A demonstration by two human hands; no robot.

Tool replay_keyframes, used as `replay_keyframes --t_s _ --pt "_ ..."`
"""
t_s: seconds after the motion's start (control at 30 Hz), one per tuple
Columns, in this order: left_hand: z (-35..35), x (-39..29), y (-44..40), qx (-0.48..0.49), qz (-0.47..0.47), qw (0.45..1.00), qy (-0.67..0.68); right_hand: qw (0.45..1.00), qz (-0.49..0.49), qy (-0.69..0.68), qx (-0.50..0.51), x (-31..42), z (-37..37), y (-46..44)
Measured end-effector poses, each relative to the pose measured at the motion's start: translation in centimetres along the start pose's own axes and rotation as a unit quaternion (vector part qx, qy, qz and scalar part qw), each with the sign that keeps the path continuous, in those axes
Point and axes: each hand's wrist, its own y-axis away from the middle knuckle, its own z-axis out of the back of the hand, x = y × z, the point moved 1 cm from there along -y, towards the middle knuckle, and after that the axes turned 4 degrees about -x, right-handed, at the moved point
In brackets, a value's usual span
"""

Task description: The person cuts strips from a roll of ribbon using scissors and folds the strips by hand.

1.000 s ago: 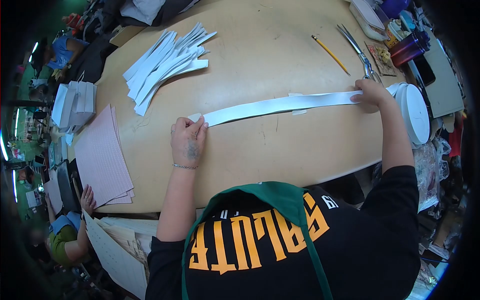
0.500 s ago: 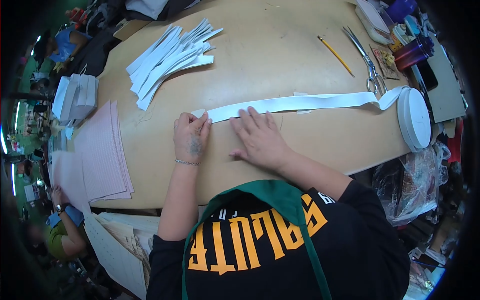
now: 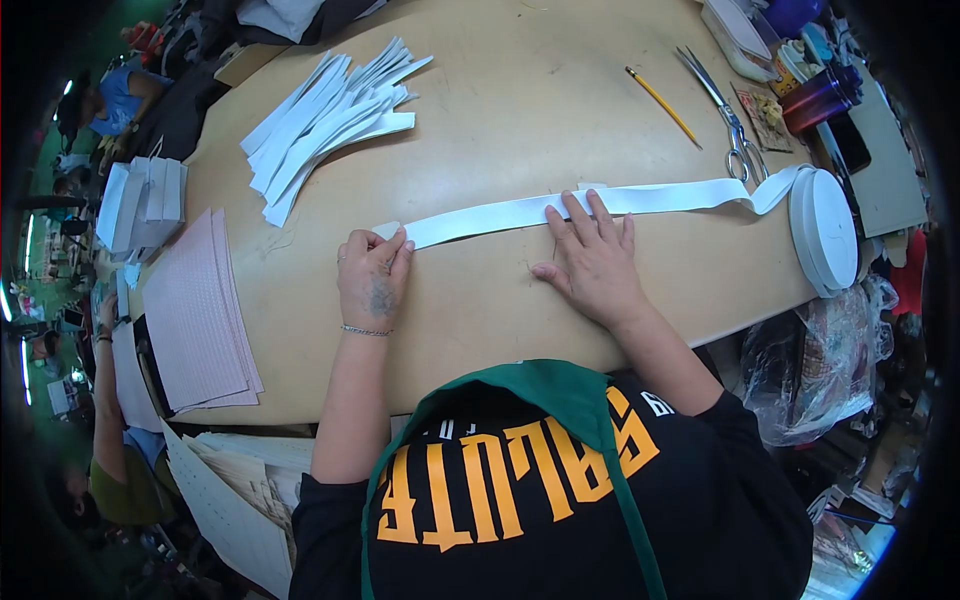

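Note:
A long white strip lies across the wooden table, running from the white roll at the right to my left hand. My left hand pinches the strip's left end between thumb and fingers. My right hand rests with spread fingers on the middle of the strip, its thumb on the tabletop. Near the roll the strip bends in a loose fold. A small pale piece shows at the strip's far edge, just above my right fingers. Cut white strips lie in a pile at the back left.
Pink sheets lie at the table's left edge, beside a white paper bag. A pencil, scissors and a purple tumbler are at the back right. A co-worker's arm shows at far left.
My right hand has left the strip near the roll, moved to its left part, then slid right to the middle. My left hand keeps its hold. The co-worker's arm and a pink sheet have moved.

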Motion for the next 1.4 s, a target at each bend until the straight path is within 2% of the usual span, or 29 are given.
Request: replay_keyframes --t_s 0.27,0.47,0.63,0.77,0.83,0.93,1.03,1.4 --pt "0.2 -0.2 0.0 0.001 0.015 1.0 0.02 0.999 0.003 0.015 0.038 -0.7 1.0 -0.2" --pt "0.0 0.1 0.2 -0.013 0.012 1.0 0.01 0.999 0.009 0.03 0.016 0.4 1.3 -0.5" --pt "-0.3 0.3 0.3 -0.013 0.01 1.0 -0.004 0.974 0.211 -0.042 0.064 6.8 -0.6 -1.1" --pt "-0.1 0.3 0.2 -0.011 0.01 1.0 0.003 0.978 0.179 -0.07 0.083 8.3 -1.0 -1.9" --pt "-0.2 0.3 0.3 -0.014 0.01 1.0 0.007 0.984 0.151 -0.054 0.081 7.3 -0.9 -1.8" --pt "-0.2 0.2 0.3 -0.019 0.013 1.0 0.012 0.993 0.105 -0.06 0.021 5.2 -1.0 -1.2" --pt "-0.2 0.3 0.2 -0.009 0.011 1.0 0.008 0.996 0.063 -0.049 0.03 3.9 -0.7 -0.7" --pt "0.2 -0.3 0.1 0.017 0.044 0.999 0.028 0.997 0.034 -0.042 0.057 3.1 -0.6 -0.2"
